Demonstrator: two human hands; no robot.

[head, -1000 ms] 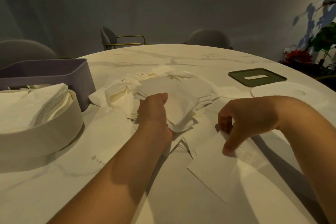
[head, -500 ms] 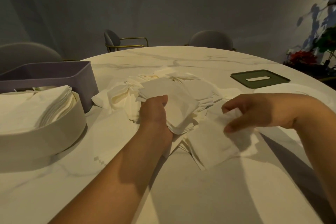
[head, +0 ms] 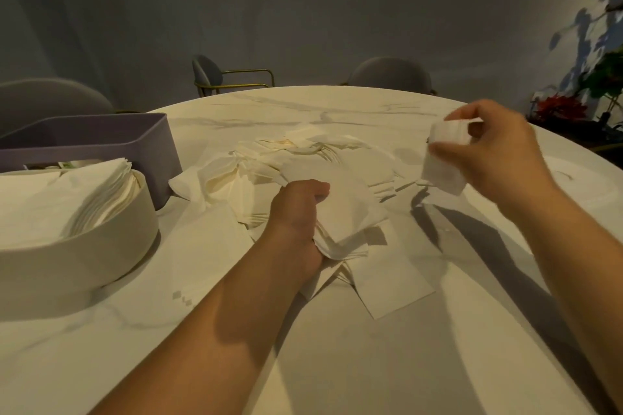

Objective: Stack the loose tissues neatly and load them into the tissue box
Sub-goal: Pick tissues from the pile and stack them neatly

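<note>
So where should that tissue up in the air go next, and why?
Probably onto the stack that the left hand grips: the right hand pinches a tissue above the table, apart from that stack.

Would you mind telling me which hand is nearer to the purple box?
Left. The left hand grips a tissue stack just right of the purple box; the right hand holds a tissue in the air, much farther right.
</note>
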